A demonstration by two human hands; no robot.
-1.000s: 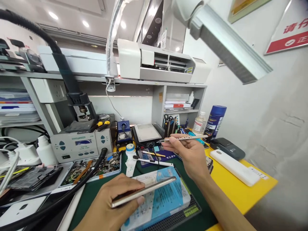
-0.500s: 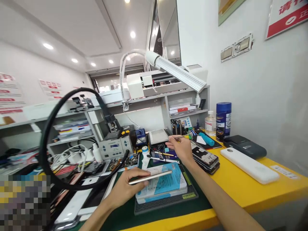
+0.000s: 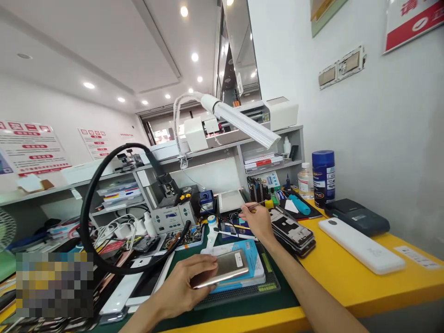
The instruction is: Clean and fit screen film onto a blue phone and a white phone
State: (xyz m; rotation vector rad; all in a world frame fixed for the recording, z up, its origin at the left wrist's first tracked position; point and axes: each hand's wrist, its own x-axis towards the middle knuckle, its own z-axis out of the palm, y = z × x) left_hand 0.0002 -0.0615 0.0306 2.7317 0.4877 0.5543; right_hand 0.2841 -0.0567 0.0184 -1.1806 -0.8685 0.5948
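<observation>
My left hand is closed on the near end of a gold phone, whose back with a camera strip faces up. The phone is tilted over blue-and-white boxes that rest on a dark mat. Further forward, my right hand pinches a slim metal tool pointing right; its exact kind cannot be made out. Just right of that hand lies a stack of opened phones.
A black hose loops up on the left from a grey soldering station. A white lamp hangs above. At the right are a white power bank, a black case and a blue spray can.
The phone in my left hand has turned from nearly edge-on to showing its gold back. My right hand still grips the tool and has shifted slightly. The camera view has tipped upward.
</observation>
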